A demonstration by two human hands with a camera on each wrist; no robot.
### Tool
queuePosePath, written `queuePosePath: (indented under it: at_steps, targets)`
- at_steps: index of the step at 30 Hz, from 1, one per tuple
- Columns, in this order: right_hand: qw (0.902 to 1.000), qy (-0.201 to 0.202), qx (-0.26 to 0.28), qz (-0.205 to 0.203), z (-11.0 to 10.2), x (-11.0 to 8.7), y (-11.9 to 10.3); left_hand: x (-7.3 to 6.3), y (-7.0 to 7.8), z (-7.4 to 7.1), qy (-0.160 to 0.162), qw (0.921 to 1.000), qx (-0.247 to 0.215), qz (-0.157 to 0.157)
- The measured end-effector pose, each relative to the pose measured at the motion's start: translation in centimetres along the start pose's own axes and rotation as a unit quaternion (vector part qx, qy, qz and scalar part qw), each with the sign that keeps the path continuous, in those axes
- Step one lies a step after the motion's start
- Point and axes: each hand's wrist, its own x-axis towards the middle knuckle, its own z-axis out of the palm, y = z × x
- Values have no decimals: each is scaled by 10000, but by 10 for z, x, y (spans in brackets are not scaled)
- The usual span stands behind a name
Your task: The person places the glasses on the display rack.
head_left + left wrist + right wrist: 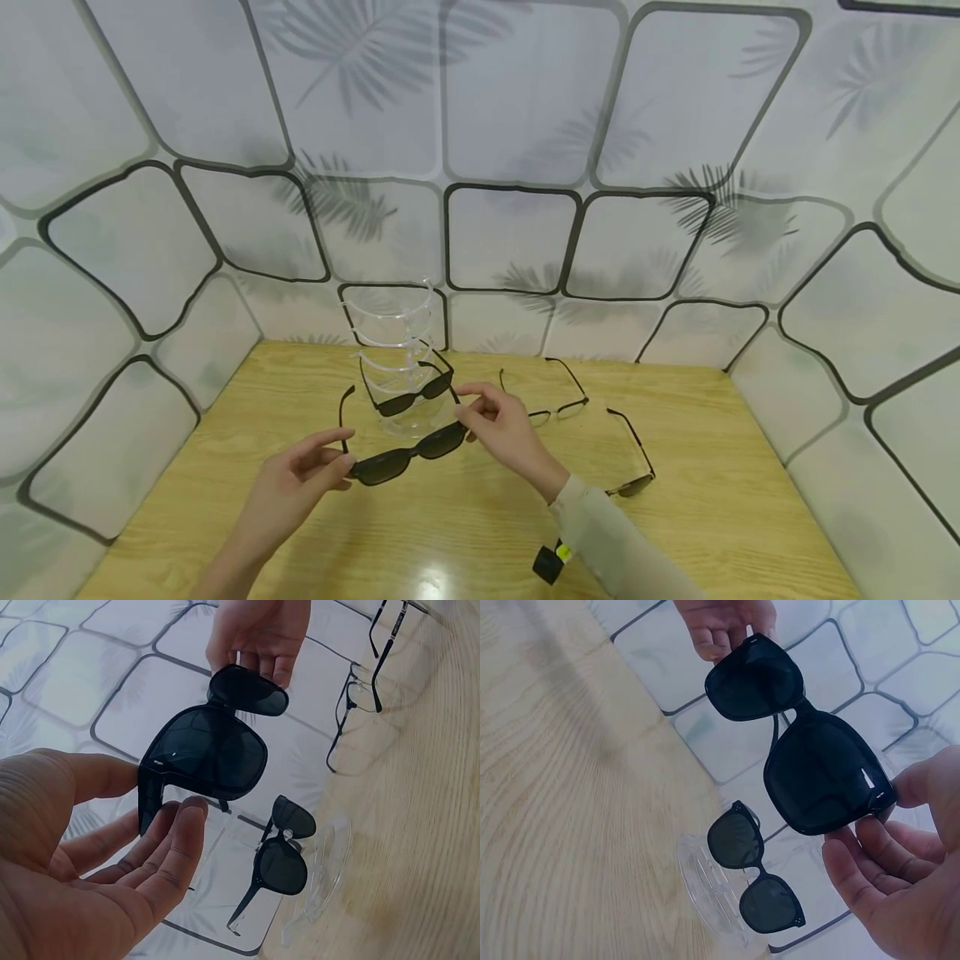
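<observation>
Sunglasses point(417, 451) | in 2 hands point(296, 479) point(504, 429) | clear stand point(409, 357) behind (base faint)

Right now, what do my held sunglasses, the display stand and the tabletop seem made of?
Held sunglasses: probably glossy black plastic, with sharp glints near one hinge. Display stand: likely clear acrylic; the background shows through its tiers. Tabletop: wood or wood-look laminate; grain shows, and a bright reflection suggests gloss.
</observation>
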Motion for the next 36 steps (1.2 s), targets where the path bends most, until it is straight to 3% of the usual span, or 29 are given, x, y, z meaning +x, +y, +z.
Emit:
queuePosePath:
  at_steps: [18,36]
  targets:
    - [9975,689,10,159,-7,23,7,31,2,15,131,9998,-34,161]
    - [9944,1002,-113,331,2,52,8,54,-5,11,459,9972,-442,394]
